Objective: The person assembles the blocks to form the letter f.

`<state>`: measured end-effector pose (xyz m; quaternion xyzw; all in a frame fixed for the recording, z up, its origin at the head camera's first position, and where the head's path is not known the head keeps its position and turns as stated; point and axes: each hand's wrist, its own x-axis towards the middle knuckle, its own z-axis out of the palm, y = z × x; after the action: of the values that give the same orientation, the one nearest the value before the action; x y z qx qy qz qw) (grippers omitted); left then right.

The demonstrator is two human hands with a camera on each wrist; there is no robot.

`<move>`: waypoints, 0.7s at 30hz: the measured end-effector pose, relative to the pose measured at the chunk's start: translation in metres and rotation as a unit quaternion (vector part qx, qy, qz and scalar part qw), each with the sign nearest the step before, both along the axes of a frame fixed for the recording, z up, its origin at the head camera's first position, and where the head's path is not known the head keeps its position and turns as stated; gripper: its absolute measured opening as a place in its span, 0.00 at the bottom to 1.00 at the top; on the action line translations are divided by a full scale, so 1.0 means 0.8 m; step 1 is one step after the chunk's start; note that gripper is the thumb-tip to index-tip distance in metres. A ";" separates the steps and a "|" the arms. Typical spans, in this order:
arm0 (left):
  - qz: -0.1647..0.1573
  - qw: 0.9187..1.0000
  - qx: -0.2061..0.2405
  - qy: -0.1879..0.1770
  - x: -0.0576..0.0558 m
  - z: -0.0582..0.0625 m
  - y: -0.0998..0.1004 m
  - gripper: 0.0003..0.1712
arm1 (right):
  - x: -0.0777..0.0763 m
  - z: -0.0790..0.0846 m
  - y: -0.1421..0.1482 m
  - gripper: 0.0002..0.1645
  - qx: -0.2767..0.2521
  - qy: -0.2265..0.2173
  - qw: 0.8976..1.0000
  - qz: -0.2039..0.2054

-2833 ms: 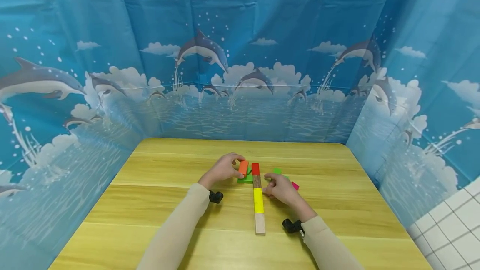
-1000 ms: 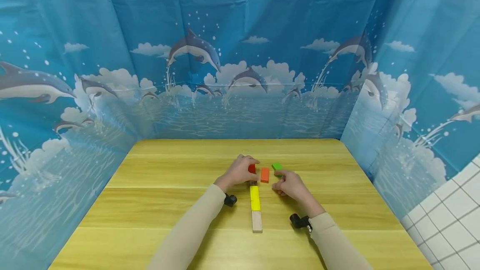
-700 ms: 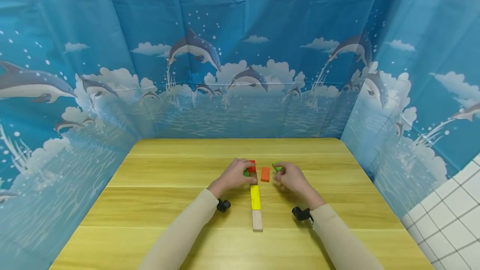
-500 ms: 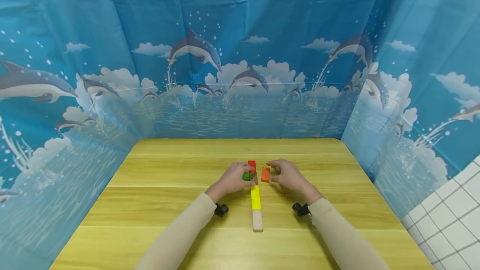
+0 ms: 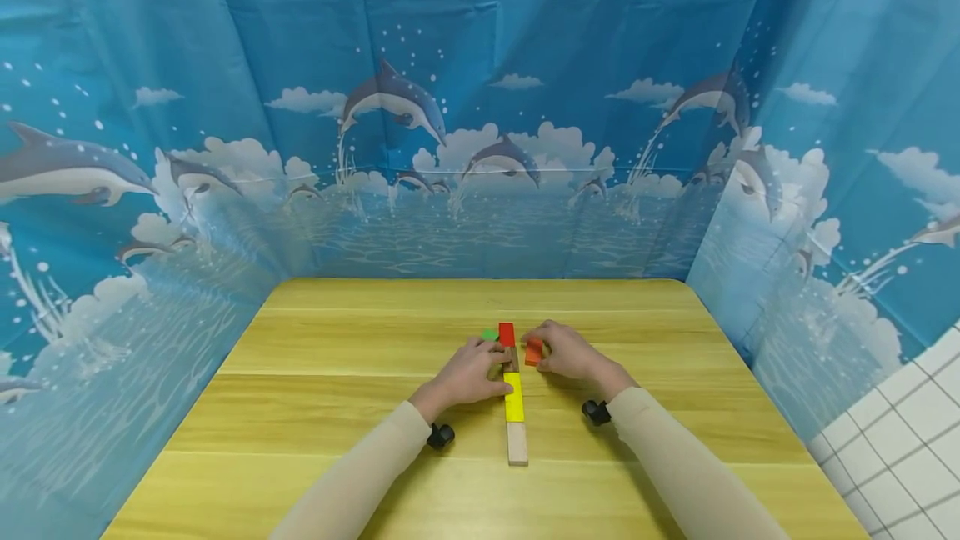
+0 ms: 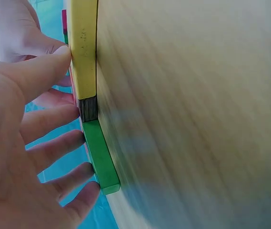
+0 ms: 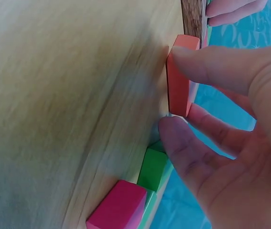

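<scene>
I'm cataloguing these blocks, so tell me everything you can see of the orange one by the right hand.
The orange block is a plain, oblong slab with straight edges, perhaps painted wood. It appears to lie flat on the table, to the right of the brown block, with a gap between them. The right hand holds it, thumb against the near end, and hides the far end.

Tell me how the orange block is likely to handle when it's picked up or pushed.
The orange block is probably stiff, judging by its straight edges. Its flat faces make rolling unlikely; a push would more likely slide it, since its surface looks smooth. It may also be light, being small beside the right grip.
</scene>
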<state>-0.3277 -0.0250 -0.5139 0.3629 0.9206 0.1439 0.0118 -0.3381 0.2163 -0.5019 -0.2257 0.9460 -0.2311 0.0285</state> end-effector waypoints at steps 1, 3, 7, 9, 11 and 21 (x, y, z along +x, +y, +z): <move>0.000 1.000 -0.002 0.003 0.000 -0.001 0.000 0.35 | 0.000 0.000 0.000 0.30 0.000 -0.001 1.000 0.002; 0.001 1.000 -0.003 0.005 0.001 -0.001 0.000 0.34 | 0.002 0.001 0.000 0.29 0.001 -0.003 1.000 0.003; 0.004 1.000 -0.003 0.006 0.003 0.000 0.001 0.34 | 0.003 0.002 0.000 0.26 0.005 0.001 1.000 0.006; 0.004 1.000 -0.002 0.006 0.004 0.001 0.001 0.34 | 0.001 0.002 0.000 0.26 0.010 0.004 1.000 0.004; 0.005 1.000 -0.003 0.004 0.005 0.003 0.002 0.33 | -0.001 0.000 0.001 0.26 0.018 0.009 1.000 -0.003; 0.012 1.000 -0.014 0.005 0.007 0.003 0.003 0.33 | -0.005 -0.010 0.003 0.21 0.063 0.044 0.996 -0.047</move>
<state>-0.3217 -0.0224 -0.5116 0.3528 0.9267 0.1293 0.0108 -0.3420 0.2188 -0.5101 -0.1891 0.9685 -0.1616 -0.0101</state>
